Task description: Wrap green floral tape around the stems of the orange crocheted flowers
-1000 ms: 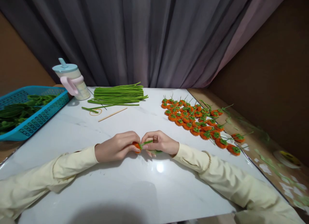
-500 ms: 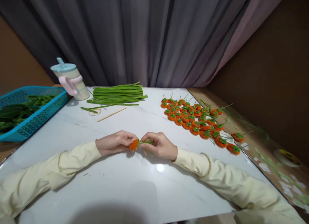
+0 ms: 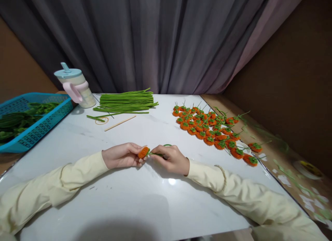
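Observation:
My left hand point(image 3: 121, 155) pinches a small orange pipe-cleaner pumpkin point(image 3: 143, 152) just above the white table point(image 3: 135, 196). My right hand point(image 3: 171, 158) is closed on the green stem point(image 3: 157, 154) that sticks out of the pumpkin, and a green loop shows above its fingers. Both hands rest near the middle of the table, almost touching. Both sleeves are cream.
Several finished orange pumpkins point(image 3: 212, 132) lie at the right. A bundle of green pipe cleaners point(image 3: 127, 102), a wooden stick point(image 3: 120, 123) and a rubber band point(image 3: 101, 121) lie at the back. A lidded cup point(image 3: 75, 85) and a blue basket point(image 3: 31, 118) of green pieces stand at the left.
The pumpkin has turned in my left fingers, and my right hand has worked the green stem round so that a loop now shows above it. The hands stayed in place.

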Tool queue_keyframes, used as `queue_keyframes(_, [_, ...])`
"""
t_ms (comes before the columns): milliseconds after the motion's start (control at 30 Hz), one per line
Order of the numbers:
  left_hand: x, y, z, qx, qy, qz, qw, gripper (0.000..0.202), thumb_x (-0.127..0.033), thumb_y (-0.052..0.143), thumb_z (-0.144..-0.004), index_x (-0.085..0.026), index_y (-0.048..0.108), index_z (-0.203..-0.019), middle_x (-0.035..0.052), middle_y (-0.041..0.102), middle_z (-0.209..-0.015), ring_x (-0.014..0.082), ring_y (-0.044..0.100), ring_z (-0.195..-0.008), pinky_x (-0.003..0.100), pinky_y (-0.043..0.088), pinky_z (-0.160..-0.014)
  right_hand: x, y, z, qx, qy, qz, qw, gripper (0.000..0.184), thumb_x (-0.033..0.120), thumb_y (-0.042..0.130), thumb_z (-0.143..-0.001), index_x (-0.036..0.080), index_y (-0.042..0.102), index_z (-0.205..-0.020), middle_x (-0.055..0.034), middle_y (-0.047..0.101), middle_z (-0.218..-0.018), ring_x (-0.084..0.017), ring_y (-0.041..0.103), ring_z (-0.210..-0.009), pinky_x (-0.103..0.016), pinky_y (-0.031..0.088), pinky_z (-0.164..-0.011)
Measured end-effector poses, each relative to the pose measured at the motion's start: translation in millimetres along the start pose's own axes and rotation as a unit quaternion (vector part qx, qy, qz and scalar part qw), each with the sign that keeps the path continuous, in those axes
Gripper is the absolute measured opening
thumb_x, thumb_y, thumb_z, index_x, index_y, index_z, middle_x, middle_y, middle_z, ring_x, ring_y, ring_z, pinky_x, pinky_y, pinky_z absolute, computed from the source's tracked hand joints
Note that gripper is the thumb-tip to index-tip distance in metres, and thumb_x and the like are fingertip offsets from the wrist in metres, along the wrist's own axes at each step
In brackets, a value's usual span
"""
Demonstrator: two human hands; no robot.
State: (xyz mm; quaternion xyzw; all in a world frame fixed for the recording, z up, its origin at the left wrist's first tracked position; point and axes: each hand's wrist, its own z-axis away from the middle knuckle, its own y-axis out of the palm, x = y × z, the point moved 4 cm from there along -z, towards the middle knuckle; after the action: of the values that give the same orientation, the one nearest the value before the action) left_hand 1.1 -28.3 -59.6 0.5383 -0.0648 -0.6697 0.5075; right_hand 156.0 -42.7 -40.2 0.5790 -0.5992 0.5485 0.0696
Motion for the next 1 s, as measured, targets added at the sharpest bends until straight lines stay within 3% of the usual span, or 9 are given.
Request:
queue_keyframes(133, [-11.7,4.4,5.3,-0.014,0.029,-0.161,0.986,0.032,-0.042,0.059,-0.084,-0.010,0.058,-0.086,0.0055,0.056,-0.075,0.0143,0.053,-0.067,0.028,0.045,-0.063,-5.2,1.1,-2.2,0.018,0.071,-0.104,0.992,0.021,0.033,0.055,-0.084,0.014,0.062,-0.078,-0.0025,0.061,-0.057,-0.010,0.050,-0.047,-0.022,0.039,-0.049])
queue_keyframes(200, [-22.2,10.9,11.2,-0.039,0.086,-0.288,0.953,0.039,-0.052,0.052,-0.086,-0.016,0.053,-0.103,0.0048,0.055,-0.087,0.0144,0.053,-0.072,0.029,0.046,-0.067,-8.3,1.5,-3.2,0.024,0.123,-0.187,0.974,0.025,0.038,0.057,-0.083,0.014,0.060,-0.077,-0.0014,0.061,-0.056,-0.009,0.050,-0.045,-0.022,0.040,-0.048])
queue_keyframes(300, [-35.0,25.6,21.5,-0.080,0.178,-0.527,0.827,0.036,-0.043,0.058,-0.084,-0.020,0.049,-0.110,0.0057,0.054,-0.105,0.0141,0.053,-0.079,0.028,0.045,-0.072,-10.4,2.4,-5.2,0.046,0.180,-0.289,0.939,0.032,0.045,0.063,-0.078,0.013,0.058,-0.076,-0.0008,0.062,-0.056,-0.009,0.050,-0.042,-0.022,0.041,-0.046])
queue_keyframes(367, [-36.8,34.9,25.7,-0.081,0.208,-0.634,0.740,0.024,-0.035,0.059,-0.084,-0.019,0.054,-0.102,0.0051,0.057,-0.101,0.0142,0.053,-0.079,0.026,0.044,-0.072,-10.4,2.7,-6.7,0.065,0.199,-0.329,0.921,0.034,0.046,0.067,-0.073,0.013,0.058,-0.075,-0.0005,0.062,-0.056,-0.009,0.051,-0.042,-0.022,0.041,-0.045])
queue_keyframes(400, [-36.4,37.9,26.7,-0.077,0.216,-0.662,0.713,0.020,-0.032,0.058,-0.085,-0.018,0.056,-0.099,0.0044,0.059,-0.097,0.0139,0.053,-0.077,0.025,0.043,-0.071,-10.2,2.8,-7.4,0.073,0.204,-0.342,0.915,0.035,0.046,0.069,-0.072,0.013,0.059,-0.075,-0.0004,0.062,-0.056,-0.009,0.052,-0.043,-0.021,0.041,-0.045])
queue_keyframes(633, [-28.1,38.3,26.3,-0.036,0.291,-0.708,0.642,0.018,-0.033,0.053,-0.090,-0.015,0.056,-0.091,0.0046,0.058,-0.084,0.0140,0.054,-0.074,0.023,0.043,-0.067,-9.0,3.9,-8.7,0.129,0.219,-0.399,0.881,0.035,0.042,0.074,-0.068,0.013,0.058,-0.077,0.0020,0.063,-0.056,-0.008,0.054,-0.043,-0.020,0.043,-0.046])
queue_keyframes(867, [-16.0,33.2,26.6,-0.076,0.447,-0.706,0.544,0.014,-0.024,0.044,-0.095,-0.015,0.053,-0.098,0.0089,0.057,-0.090,0.0145,0.056,-0.079,0.023,0.046,-0.070,-10.5,2.6,-10.9,0.122,0.225,-0.442,0.860,0.030,0.036,0.075,-0.069,0.012,0.059,-0.079,0.0013,0.064,-0.056,-0.008,0.056,-0.042,-0.020,0.044,-0.044])
queue_keyframes(933, [-11.9,31.4,25.4,-0.095,0.471,-0.698,0.531,0.011,-0.022,0.045,-0.095,-0.015,0.053,-0.099,0.0086,0.058,-0.090,0.0147,0.056,-0.080,0.023,0.047,-0.071,-11.0,2.8,-11.5,0.117,0.224,-0.440,0.861,0.030,0.035,0.074,-0.070,0.011,0.058,-0.078,0.0009,0.064,-0.056,-0.009,0.056,-0.042,-0.020,0.044,-0.044])
queue_keyframes(1000, [-8.9,29.3,23.7,-0.113,0.481,-0.682,0.539,0.009,-0.021,0.050,-0.093,-0.015,0.053,-0.099,0.0083,0.058,-0.091,0.0148,0.056,-0.081,0.024,0.047,-0.073,-11.3,2.9,-11.8,0.115,0.222,-0.439,0.863,0.030,0.036,0.074,-0.070,0.011,0.058,-0.077,0.0005,0.064,-0.057,-0.009,0.056,-0.043,-0.020,0.045,-0.045])
